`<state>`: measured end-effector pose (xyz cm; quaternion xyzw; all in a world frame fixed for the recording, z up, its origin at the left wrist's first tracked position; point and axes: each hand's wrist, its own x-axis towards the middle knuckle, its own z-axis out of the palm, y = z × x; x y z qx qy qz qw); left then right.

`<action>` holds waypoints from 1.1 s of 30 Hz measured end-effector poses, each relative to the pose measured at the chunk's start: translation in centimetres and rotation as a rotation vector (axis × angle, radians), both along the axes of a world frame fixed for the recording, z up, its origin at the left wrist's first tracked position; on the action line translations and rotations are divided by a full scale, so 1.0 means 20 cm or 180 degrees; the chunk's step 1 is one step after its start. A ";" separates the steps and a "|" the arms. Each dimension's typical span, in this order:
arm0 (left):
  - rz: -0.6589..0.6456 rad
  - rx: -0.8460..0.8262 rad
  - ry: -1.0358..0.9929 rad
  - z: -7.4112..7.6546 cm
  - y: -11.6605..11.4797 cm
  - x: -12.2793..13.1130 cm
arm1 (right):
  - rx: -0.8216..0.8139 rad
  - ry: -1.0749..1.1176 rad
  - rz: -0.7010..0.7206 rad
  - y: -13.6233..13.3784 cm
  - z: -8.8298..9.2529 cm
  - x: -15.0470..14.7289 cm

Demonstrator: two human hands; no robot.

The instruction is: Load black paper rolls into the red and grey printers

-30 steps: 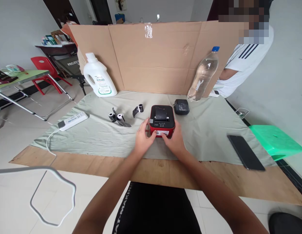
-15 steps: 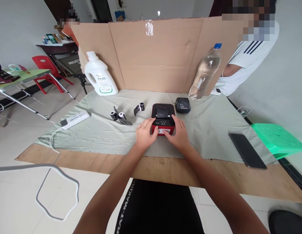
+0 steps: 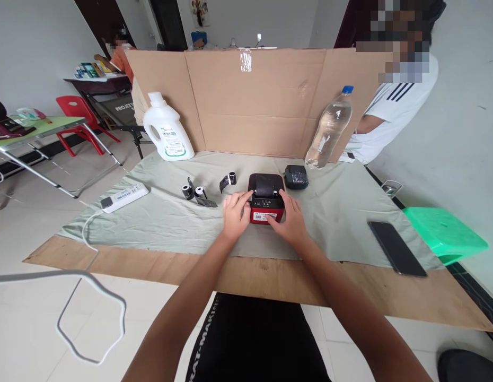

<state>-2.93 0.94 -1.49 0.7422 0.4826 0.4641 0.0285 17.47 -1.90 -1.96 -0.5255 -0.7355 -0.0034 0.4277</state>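
A small red and black label printer (image 3: 265, 197) sits on the grey-green cloth (image 3: 167, 217) in the middle of the table. My left hand (image 3: 235, 215) clasps its left side, fingers curled over the top edge. My right hand (image 3: 288, 219) grips its right side, thumb near the white label on the front. Both hands hold the printer between them. Left of it lie two small paper rolls (image 3: 193, 191) and a black roll holder (image 3: 228, 181). A black adapter (image 3: 296, 176) rests just behind the printer on the right.
A cardboard screen (image 3: 254, 101) stands at the back, with a white detergent jug (image 3: 167, 135) and a clear water bottle (image 3: 329, 129) before it. A power strip (image 3: 123, 196) lies left, a dark phone (image 3: 396, 248) right. A person in a white shirt (image 3: 393, 116) stands at far right beside a green stool (image 3: 445, 233).
My fingers have crept up from the printer's front onto its top edges on both sides. The printer stays in place; the view shifted slightly.
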 end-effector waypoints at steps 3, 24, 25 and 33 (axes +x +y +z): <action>-0.0069 -0.0134 0.0176 0.02 0.01 0.01 | 0.0040 -0.0023 0.0060 0.00 0.00 0.00; -0.0733 0.0511 0.0131 -0.06 -0.04 -0.01 | -0.0453 -0.0559 0.0167 0.40 0.34 0.17; -0.0722 0.0538 0.0125 -0.06 -0.04 -0.01 | -0.0439 -0.0491 0.0091 0.45 0.35 0.16; -0.0698 0.0555 0.0108 -0.06 -0.04 -0.02 | 0.0259 0.0031 -0.0235 0.48 0.43 0.03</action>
